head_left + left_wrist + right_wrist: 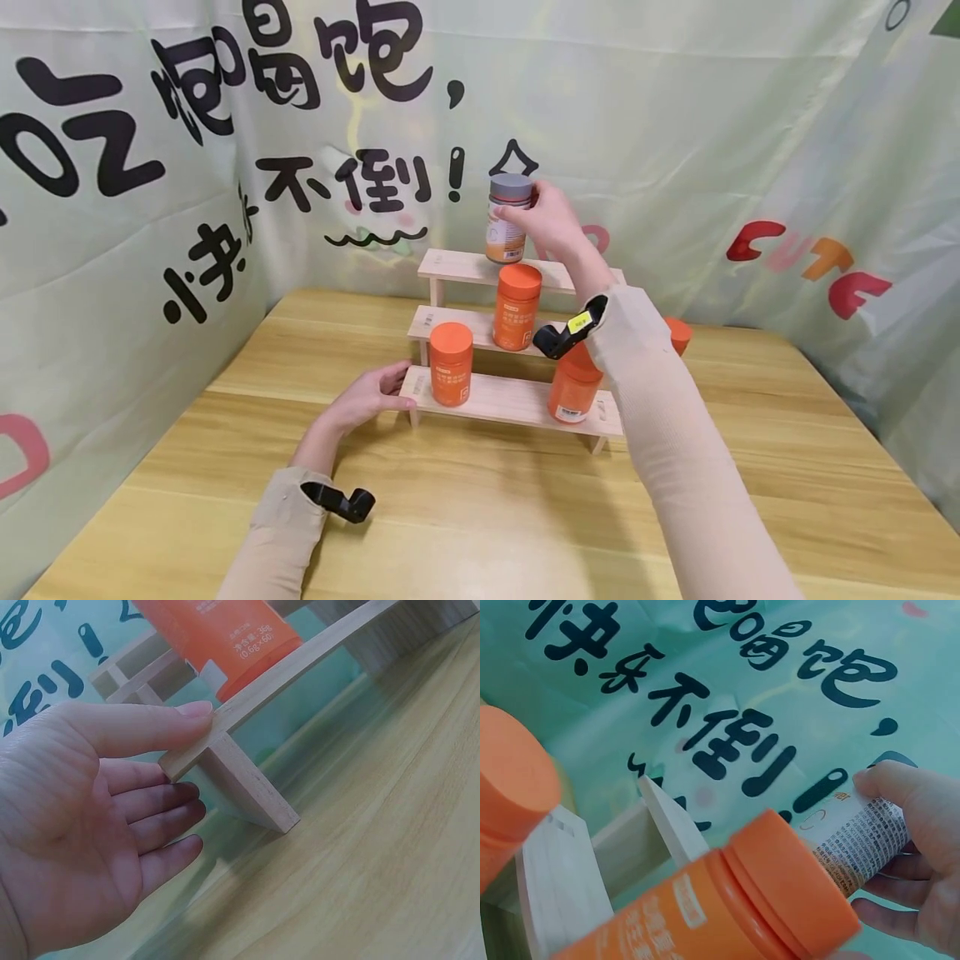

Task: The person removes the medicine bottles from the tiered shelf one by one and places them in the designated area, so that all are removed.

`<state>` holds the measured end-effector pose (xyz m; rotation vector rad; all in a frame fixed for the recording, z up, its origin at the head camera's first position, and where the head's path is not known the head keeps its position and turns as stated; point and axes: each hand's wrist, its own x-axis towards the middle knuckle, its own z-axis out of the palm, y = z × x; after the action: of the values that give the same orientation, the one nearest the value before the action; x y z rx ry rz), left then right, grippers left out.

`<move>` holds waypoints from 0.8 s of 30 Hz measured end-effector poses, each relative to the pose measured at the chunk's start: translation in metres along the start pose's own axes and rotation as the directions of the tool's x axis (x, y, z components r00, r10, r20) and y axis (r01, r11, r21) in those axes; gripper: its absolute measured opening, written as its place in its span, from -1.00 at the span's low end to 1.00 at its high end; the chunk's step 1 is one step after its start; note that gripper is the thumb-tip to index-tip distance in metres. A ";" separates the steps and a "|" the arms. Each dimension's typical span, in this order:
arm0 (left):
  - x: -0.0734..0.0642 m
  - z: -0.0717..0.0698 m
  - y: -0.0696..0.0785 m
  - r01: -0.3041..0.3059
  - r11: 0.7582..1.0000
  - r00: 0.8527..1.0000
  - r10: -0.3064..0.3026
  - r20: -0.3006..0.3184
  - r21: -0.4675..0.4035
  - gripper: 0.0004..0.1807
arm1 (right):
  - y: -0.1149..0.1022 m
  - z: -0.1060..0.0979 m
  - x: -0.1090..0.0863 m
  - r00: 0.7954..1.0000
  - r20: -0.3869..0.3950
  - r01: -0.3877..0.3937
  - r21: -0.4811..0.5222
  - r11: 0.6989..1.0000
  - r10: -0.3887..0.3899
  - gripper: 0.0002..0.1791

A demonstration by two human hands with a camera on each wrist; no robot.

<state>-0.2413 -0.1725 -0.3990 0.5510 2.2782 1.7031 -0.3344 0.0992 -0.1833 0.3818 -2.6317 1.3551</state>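
Note:
A three-step wooden display shelf (517, 400) stands on the table. At its top step, my right hand (551, 218) grips a grey-capped bottle (506, 225) with a printed label, held upright; whether its base touches the board cannot be told. My left hand (367, 398) holds the left end of the lowest step, the thumb (161, 729) on top and the other fingers below. An orange jar (452, 367) stands at the left of that step and another orange jar (576, 385) at its right. On the middle step stands an orange jar (517, 308), near the hand's bottle in the right wrist view.
Behind the right forearm, an orange lid (678, 333) shows partly; the rest of it is hidden. The wooden table (480, 517) spreads around the shelf. A pale printed curtain (645, 100) hangs close behind and along the sides.

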 end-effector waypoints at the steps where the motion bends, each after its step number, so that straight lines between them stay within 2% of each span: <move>1: 0.000 0.000 0.000 -0.001 1.000 1.000 0.001 0.000 -0.003 -0.13 | 0.001 -0.003 -0.001 1.000 -0.005 0.003 0.002 1.000 -0.003 -0.35; 7: 0.000 0.001 0.001 -0.011 1.000 1.000 0.011 0.005 -0.013 -0.12 | 0.011 -0.023 -0.007 1.000 -0.013 0.005 0.040 0.999 -0.005 -0.35; 13: 0.000 0.000 -0.001 -0.018 1.000 1.000 0.018 0.008 -0.017 -0.12 | 0.024 -0.045 -0.017 0.997 -0.032 -0.063 0.110 0.992 0.067 -0.32; 20: 0.000 0.000 -0.002 -0.015 1.000 1.000 0.015 0.008 -0.013 -0.10 | 0.050 -0.075 -0.026 0.991 -0.127 -0.024 0.045 0.999 0.030 -0.33; 24: 0.001 0.001 -0.002 -0.008 1.000 1.000 0.008 0.002 -0.010 -0.10 | 0.067 -0.093 -0.034 0.988 -0.141 -0.049 0.056 0.997 0.056 -0.30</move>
<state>-0.2419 -0.1722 -0.4013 0.5598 2.2680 1.7153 -0.3198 0.2173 -0.1903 0.2148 -2.5114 1.4135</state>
